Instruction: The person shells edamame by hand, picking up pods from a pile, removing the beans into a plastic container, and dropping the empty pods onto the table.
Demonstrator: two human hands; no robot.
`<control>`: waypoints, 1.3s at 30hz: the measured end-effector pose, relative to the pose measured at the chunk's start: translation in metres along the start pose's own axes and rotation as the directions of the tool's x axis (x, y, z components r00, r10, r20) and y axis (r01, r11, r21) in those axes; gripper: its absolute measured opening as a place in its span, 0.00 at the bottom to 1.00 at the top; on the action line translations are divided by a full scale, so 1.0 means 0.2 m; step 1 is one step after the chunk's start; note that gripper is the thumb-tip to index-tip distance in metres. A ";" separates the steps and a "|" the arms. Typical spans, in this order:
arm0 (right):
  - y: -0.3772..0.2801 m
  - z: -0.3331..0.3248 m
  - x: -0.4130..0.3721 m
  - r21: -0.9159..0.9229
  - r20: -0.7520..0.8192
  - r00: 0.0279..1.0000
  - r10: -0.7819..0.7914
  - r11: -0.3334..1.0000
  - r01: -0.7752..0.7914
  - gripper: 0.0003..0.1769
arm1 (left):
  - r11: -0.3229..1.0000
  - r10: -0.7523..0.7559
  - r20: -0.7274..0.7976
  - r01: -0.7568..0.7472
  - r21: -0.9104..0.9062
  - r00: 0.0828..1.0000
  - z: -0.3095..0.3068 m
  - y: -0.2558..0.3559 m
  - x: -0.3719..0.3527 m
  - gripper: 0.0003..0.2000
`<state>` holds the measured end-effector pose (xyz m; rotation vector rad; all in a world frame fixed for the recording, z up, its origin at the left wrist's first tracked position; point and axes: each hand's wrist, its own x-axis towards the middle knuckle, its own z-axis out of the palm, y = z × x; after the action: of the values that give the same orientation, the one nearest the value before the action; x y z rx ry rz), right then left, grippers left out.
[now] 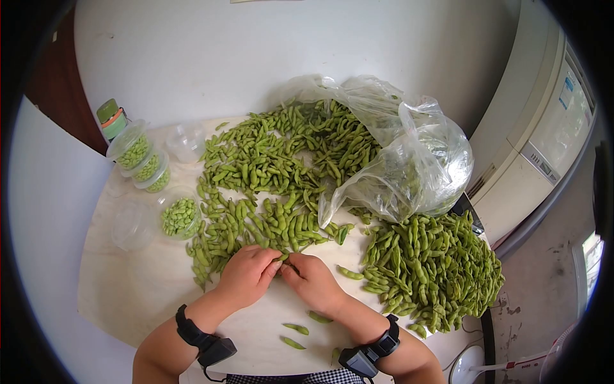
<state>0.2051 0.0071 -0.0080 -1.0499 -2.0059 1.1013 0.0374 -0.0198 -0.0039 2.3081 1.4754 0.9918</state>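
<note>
Between the fingertips of both hands is a green soybean pod [283, 257], mostly hidden by the fingers. My left hand [248, 275] is closed on its left end. From the other side, my right hand [311, 279] pinches the same pod. Just beyond the hands lies a wide spread of pods [256, 166]. To the right, a dense heap of pods [435, 269] reaches the table edge. A few loose pods [295, 329] rest near my right forearm. Shelled beans [180, 216] partly fill an open clear tub [194, 232] on the left.
Stacked clear tubs of beans [135, 153] stand at the back left beside a green-lidded bottle [111, 119]. Two clear pieces, an upright tub [186, 142] and a lid or tub [132, 225], are nearby. A large plastic bag [409, 153] covers the back right. A white appliance [543, 128] stands right.
</note>
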 end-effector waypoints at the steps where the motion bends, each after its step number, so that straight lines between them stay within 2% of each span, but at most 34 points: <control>1: 0.00 0.00 0.00 0.004 0.004 1.000 0.006 1.000 -0.006 0.11 | 1.000 0.000 0.000 0.000 0.000 1.000 0.00 0.00 0.00 0.08; 20: 0.00 0.00 0.00 -0.015 -0.005 1.000 -0.008 1.000 0.008 0.11 | 1.000 -0.001 -0.007 0.001 0.003 1.000 0.00 0.00 0.00 0.08; 22: -0.01 0.00 0.00 -0.043 -0.007 0.999 -0.049 0.998 0.049 0.11 | 1.000 -0.005 -0.005 0.005 0.003 1.000 0.00 0.00 0.00 0.08; 28: -0.05 -0.02 0.00 -0.076 0.038 0.997 0.067 0.995 -0.064 0.12 | 1.000 -0.005 -0.003 0.005 0.019 1.000 0.00 0.00 0.01 0.08; 36: -0.03 -0.01 0.01 -0.104 0.035 0.998 0.056 0.993 -0.052 0.12 | 1.000 0.008 -0.015 -0.007 0.021 1.000 0.01 0.00 0.01 0.07; 39: -0.02 0.00 0.00 -0.074 -0.010 1.000 0.024 0.997 -0.025 0.11 | 0.999 0.018 -0.022 -0.017 0.027 1.000 0.01 0.00 0.00 0.07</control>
<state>0.2035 0.0068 -0.0047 -1.1176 -2.0451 1.0398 0.0385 -0.0184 -0.0054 2.3397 1.4881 1.0119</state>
